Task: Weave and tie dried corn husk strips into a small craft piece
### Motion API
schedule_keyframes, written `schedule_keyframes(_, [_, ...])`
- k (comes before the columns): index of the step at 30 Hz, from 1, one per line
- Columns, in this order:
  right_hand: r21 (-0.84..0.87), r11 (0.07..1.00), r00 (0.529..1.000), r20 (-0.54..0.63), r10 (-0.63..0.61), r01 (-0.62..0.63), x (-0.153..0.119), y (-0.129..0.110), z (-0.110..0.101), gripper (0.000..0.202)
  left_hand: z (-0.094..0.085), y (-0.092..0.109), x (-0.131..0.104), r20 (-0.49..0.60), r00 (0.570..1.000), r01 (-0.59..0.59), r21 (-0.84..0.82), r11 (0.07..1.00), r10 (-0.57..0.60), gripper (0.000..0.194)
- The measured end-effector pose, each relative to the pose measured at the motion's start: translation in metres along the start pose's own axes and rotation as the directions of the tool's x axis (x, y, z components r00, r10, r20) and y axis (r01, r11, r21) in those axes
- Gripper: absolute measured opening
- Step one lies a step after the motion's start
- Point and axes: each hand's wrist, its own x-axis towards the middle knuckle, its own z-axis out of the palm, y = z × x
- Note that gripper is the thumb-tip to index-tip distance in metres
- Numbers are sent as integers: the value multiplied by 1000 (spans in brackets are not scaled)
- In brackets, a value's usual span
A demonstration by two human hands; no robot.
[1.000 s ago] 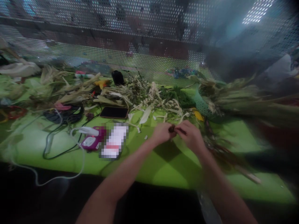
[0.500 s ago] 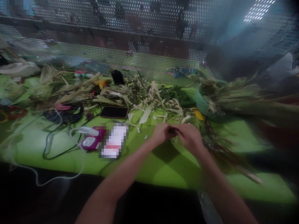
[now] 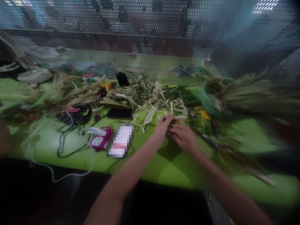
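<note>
My left hand (image 3: 162, 127) and my right hand (image 3: 184, 136) meet over the front middle of the green table (image 3: 161, 168). Both are closed, fingertips close together around something small and dark that I cannot make out. Pale strips of dried husk (image 3: 150, 115) lie scattered just beyond the fingers, and one strip stands up behind my left hand. Left of my forearm lies a phone with a lit, blurred-out screen (image 3: 121, 140). A second, dark phone (image 3: 120, 113) rests behind it.
A purple power socket block (image 3: 102, 140) with a white cable sits at left. Heaped dried husks (image 3: 86, 90) line the back, below a perforated metal screen (image 3: 140, 47). At right, a green mesh basket (image 3: 209, 101) holds long dried leaves; sticks (image 3: 257, 175) lie before it.
My hands have shifted slightly, the left fingers now reaching higher and the right hand sitting a little lower. The view has turned slightly left. Part of something skin-coloured appears at the left edge.
</note>
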Motion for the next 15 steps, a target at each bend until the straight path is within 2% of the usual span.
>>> schedule_keyframes(3, [-198,980,999,30,29,-23,0,1,9,17,1,-1,0,-19,999,34,-22,999,-35,40])
schedule_keyframes(6, [-353,929,993,-55,101,-114,2,-1,11,13,2,-3,-2,-54,998,34,-19,999,-35,36])
schedule_keyframes(10, [-422,884,977,-153,147,-199,4,-4,13,19,5,-10,-5,-88,996,-18,-13,1000,17,33])
schedule_keyframes(15, [-448,867,971,-184,149,-218,7,-6,14,20,9,-17,-8,-87,995,-45,-15,999,44,32])
